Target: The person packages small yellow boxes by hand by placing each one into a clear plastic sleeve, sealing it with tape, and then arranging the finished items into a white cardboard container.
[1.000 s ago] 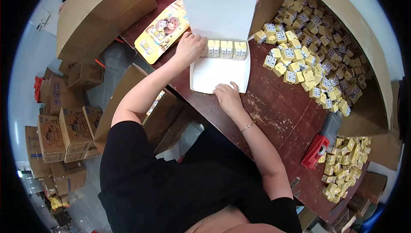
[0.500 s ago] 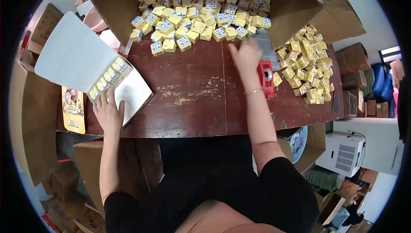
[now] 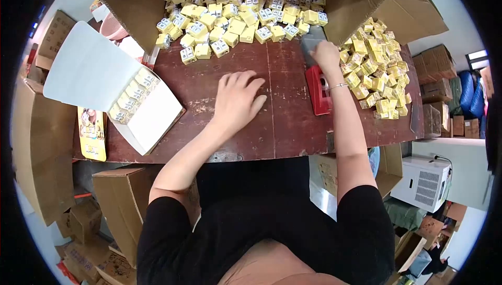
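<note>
My left hand [image 3: 238, 99] is over the bare middle of the brown table, fingers spread, holding nothing. At the right, my right hand [image 3: 327, 57] has its fingers bent in at the edge of a grey, see-through-looking flat sheet or stack [image 3: 310, 44]; whatever is between the fingertips is hidden. Just below that hand lies a red tape dispenser [image 3: 317, 94], with my wrist beside it. To the left, a white box [image 3: 157, 120] stands with its lid [image 3: 78, 65] folded back. A row of small yellow boxes [image 3: 135, 95] fills its far side.
A large cardboard carton on its side [image 3: 128, 2] spills many small yellow boxes [image 3: 236, 26] across the table's back. Another pile of yellow boxes [image 3: 379, 70] lies at the right. A yellow printed package [image 3: 92, 133] lies at the left edge. Cartons [image 3: 117, 196] stand below the table.
My left hand has left the row in the white box and moved right to mid-table. My right hand has shifted right, beside the grey sheet, and its fingers have curled in.
</note>
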Demonstrator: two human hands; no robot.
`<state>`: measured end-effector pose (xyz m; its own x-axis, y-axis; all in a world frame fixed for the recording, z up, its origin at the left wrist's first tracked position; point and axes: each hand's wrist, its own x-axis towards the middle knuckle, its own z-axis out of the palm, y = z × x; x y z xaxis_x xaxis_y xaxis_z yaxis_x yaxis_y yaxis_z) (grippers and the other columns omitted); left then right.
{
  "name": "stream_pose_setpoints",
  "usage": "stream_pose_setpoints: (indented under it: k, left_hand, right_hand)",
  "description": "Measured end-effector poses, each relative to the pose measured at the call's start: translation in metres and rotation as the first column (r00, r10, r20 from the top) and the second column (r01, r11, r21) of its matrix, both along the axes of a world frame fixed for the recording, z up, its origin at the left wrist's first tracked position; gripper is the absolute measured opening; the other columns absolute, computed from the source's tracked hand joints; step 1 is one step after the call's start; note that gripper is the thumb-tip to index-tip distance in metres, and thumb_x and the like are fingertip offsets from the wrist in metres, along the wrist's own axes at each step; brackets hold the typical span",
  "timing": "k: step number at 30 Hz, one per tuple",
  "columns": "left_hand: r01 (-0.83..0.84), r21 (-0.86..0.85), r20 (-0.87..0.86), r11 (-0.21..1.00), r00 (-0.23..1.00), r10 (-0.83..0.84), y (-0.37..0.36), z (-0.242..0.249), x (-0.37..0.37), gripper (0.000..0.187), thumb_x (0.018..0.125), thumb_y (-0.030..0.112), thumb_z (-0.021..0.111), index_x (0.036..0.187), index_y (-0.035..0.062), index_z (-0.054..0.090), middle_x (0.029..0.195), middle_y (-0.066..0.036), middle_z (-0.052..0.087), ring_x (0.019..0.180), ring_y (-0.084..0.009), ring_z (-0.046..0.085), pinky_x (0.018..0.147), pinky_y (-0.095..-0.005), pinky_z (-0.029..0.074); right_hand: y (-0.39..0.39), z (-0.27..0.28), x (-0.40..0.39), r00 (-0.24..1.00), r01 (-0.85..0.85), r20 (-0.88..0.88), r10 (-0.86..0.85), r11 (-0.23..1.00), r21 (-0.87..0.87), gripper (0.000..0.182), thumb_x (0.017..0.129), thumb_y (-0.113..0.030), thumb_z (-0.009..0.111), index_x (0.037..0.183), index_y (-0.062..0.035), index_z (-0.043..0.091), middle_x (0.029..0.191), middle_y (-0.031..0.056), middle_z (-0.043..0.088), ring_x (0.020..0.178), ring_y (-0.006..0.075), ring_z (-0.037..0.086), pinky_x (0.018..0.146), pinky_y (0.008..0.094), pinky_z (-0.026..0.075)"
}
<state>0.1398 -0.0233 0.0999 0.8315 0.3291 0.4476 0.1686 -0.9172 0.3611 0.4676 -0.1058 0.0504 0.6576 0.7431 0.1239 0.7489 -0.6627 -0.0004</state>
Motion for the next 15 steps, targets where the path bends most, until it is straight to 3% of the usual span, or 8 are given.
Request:
stream_pose_setpoints:
  k: [4,5,6,7,9,12,13,15]
  left_hand:
    - [0.06,-0.075,-0.064,0.995,0.996,-0.065,-0.007,-0.012,0.03,0.037,0.085,0.026,0.069,0.116,0.0067,0.063,0.12,-0.012,0.06,0.113,-0.0287,0.056,0.098,-0.0454,0.04]
    - [0.08,-0.555,-0.043,0.828,0.991,-0.125,-0.002,-0.019,0.039,0.038,0.089,0.03,0.066,0.118,0.0058,0.063,0.121,-0.013,0.06,0.11,-0.0267,0.058,0.097,-0.0442,0.043]
    - [0.081,-0.892,0.008,0.445,0.987,-0.163,0.005,-0.021,0.049,0.04,0.092,0.033,0.063,0.12,0.0049,0.062,0.123,-0.013,0.06,0.108,-0.0247,0.06,0.095,-0.043,0.046]
    - [0.038,-0.985,0.025,0.171,0.997,-0.079,0.014,-0.02,0.059,0.046,0.097,0.04,0.055,0.122,0.002,0.06,0.121,-0.016,0.063,0.105,-0.0233,0.063,0.091,-0.0402,0.05]
    - [0.113,-0.838,0.134,-0.535,0.991,-0.002,0.031,-0.03,0.064,0.048,0.095,0.039,0.058,0.122,-0.0015,0.06,0.109,-0.017,0.067,0.105,-0.0253,0.064,0.092,-0.0413,0.051]
    - [0.082,-0.961,0.094,-0.263,0.995,-0.032,0.031,-0.043,0.065,0.033,0.095,0.021,0.057,0.114,-0.0061,0.061,0.102,-0.019,0.07,0.091,-0.0245,0.07,0.078,-0.0346,0.056]
    - [0.11,-0.966,0.119,-0.233,0.993,-0.025,0.026,-0.047,0.063,0.028,0.094,0.011,0.055,0.115,-0.0062,0.061,0.099,-0.018,0.071,0.083,-0.0235,0.072,0.071,-0.0303,0.058]
    - [0.094,-0.994,0.105,-0.06,0.97,-0.218,0.021,-0.041,0.05,0.031,0.094,0.01,0.055,0.12,-0.006,0.059,0.103,-0.019,0.07,0.09,-0.0233,0.071,0.076,-0.0312,0.058]
  right_hand:
    - [-0.004,0.016,0.011,0.998,-0.042,0.055,0.037,0.995,0.086,0.022,0.077,-0.026,0.07,0.077,-0.004,0.073,0.08,0.0204,0.069,0.075,0.0348,0.069,0.07,0.0435,0.056]
    - [-0.01,0.027,0.001,0.999,0.003,0.038,-0.01,0.981,0.193,0.02,0.077,-0.022,0.07,0.076,-0.002,0.071,0.079,0.0211,0.069,0.076,0.0338,0.07,0.068,0.0426,0.057]
    - [-0.013,0.032,-0.017,0.988,-0.04,0.151,-0.002,0.962,0.27,0.015,0.08,-0.017,0.067,0.075,-0.0028,0.07,0.071,0.0169,0.068,0.067,0.0297,0.069,0.06,0.0392,0.056]
    - [-0.018,0.037,-0.041,0.964,-0.233,0.214,0.161,0.896,0.377,0.012,0.08,-0.015,0.066,0.075,-0.0034,0.068,0.07,0.0149,0.067,0.064,0.0272,0.067,0.058,0.0375,0.055]
    - [-0.037,0.035,-0.097,0.855,-0.518,0.289,0.43,0.735,0.439,0.005,0.078,-0.009,0.069,0.078,-0.0068,0.064,0.085,0.0105,0.071,0.066,0.027,0.066,0.058,0.0345,0.054]
    - [-0.052,0.026,-0.147,0.745,-0.657,0.298,0.597,0.579,0.482,0.015,0.072,-0.003,0.073,0.072,-0.0028,0.057,0.108,0.0114,0.069,0.096,0.0259,0.069,0.073,0.032,0.056]
    - [-0.059,0.03,-0.149,0.725,-0.68,0.218,0.653,0.629,0.377,0.024,0.07,-0.009,0.075,0.08,-0.0033,0.054,0.13,0.0175,0.057,0.121,0.0329,0.055,0.09,0.0389,0.051]
    - [-0.067,0.046,-0.156,0.828,-0.54,0.067,0.557,0.758,0.365,0.038,0.066,-0.012,0.08,0.089,-0.0055,0.051,0.144,0.0201,0.043,0.134,0.0369,0.041,0.102,0.0465,0.041]
